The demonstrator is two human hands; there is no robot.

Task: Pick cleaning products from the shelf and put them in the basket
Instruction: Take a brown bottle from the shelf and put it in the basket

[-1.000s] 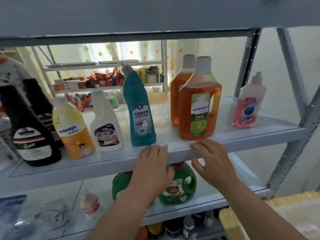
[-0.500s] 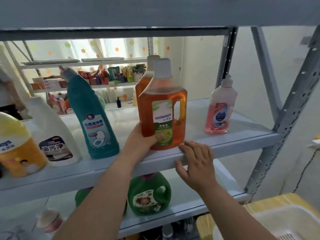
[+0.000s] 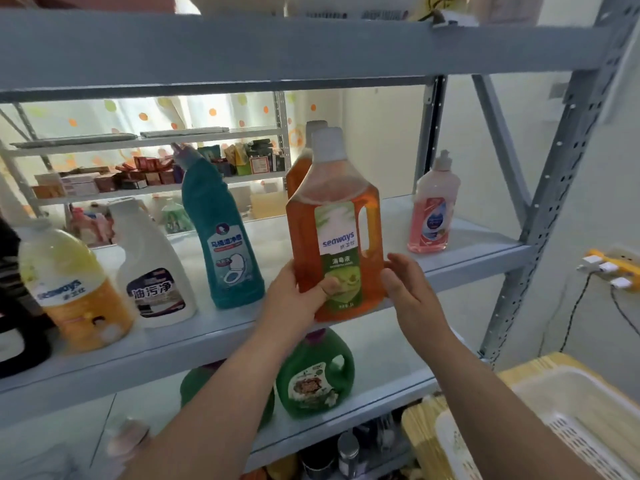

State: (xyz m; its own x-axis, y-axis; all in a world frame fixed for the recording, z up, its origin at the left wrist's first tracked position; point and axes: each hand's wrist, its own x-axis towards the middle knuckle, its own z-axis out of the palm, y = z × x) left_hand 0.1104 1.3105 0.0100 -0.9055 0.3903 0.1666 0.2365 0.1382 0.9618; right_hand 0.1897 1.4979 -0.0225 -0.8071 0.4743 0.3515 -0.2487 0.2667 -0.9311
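In the head view, the orange bottle (image 3: 337, 237) is coming off the shelf (image 3: 207, 334). Half a second ago it was standing on the board, and now it is hanging before the edge. The left hand (image 3: 298, 299) is gripping its lower left side, thumb across the label. The right hand (image 3: 408, 292), fingers straight, is rising beside its lower right, though I cannot tell if it is touching. The basket (image 3: 571, 410) is waiting at lower right, so the carry is probably next.
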